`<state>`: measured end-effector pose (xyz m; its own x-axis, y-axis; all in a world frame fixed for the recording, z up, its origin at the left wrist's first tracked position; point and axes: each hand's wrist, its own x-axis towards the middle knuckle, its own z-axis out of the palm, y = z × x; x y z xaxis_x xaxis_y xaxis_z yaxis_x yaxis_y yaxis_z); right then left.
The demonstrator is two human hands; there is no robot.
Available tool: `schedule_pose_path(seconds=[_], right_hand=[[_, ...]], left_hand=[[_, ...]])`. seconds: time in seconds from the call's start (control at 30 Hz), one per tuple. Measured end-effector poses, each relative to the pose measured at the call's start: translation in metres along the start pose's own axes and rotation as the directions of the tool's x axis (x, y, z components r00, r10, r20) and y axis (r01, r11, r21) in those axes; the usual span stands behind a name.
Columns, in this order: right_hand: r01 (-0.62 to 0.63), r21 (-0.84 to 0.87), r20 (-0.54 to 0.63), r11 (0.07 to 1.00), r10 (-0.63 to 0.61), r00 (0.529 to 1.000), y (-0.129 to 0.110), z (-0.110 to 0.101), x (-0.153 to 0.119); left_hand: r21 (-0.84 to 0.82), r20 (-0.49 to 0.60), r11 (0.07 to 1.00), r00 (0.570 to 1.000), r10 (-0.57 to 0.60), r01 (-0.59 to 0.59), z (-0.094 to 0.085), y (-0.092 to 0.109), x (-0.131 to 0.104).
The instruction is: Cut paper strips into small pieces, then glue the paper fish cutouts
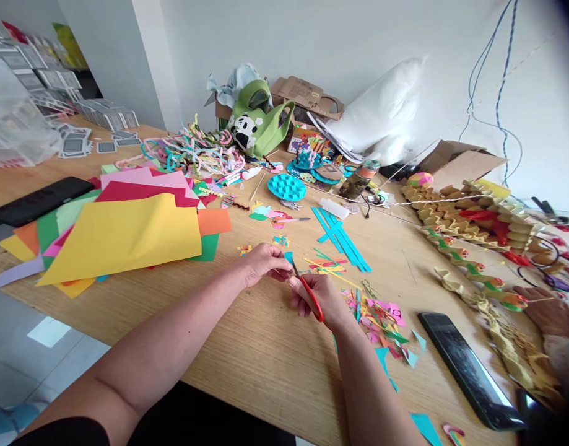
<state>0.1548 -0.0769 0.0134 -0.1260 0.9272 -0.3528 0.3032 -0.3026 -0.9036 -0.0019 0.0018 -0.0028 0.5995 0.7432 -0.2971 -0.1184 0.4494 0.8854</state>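
My right hand [319,297] grips red-handled scissors [312,297], their blades pointing up and left. Pinched in my left hand [265,263] is a small blue paper piece [288,255], right at the scissor blades. Whether the blades touch it is hard to make out. Just beyond my hands lie thin coloured paper strips [328,265] and tiny round paper bits [245,249]. Long blue paper strips [344,238] rest farther back. Beside my right wrist spreads a heap of paper scraps [381,319].
Coloured sheets [126,241] are stacked at the left, near a black phone-like device [47,198]. A phone [467,368] lies at right. Another person's hand [551,313] is at the far right by egg-carton pieces [474,229]. A green panda bag [260,121] stands at the back.
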Motion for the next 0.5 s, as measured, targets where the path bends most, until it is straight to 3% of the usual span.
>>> schedule_pose_path(seconds=[0.5], right_hand=[[0.012,0.018,-0.001,1.0,-0.012,1.0,0.0026,0.0003,0.0015]], left_hand=[[-0.002,0.013,1.0,1.0,-0.004,0.004,0.0004,-0.0004,0.0002]])
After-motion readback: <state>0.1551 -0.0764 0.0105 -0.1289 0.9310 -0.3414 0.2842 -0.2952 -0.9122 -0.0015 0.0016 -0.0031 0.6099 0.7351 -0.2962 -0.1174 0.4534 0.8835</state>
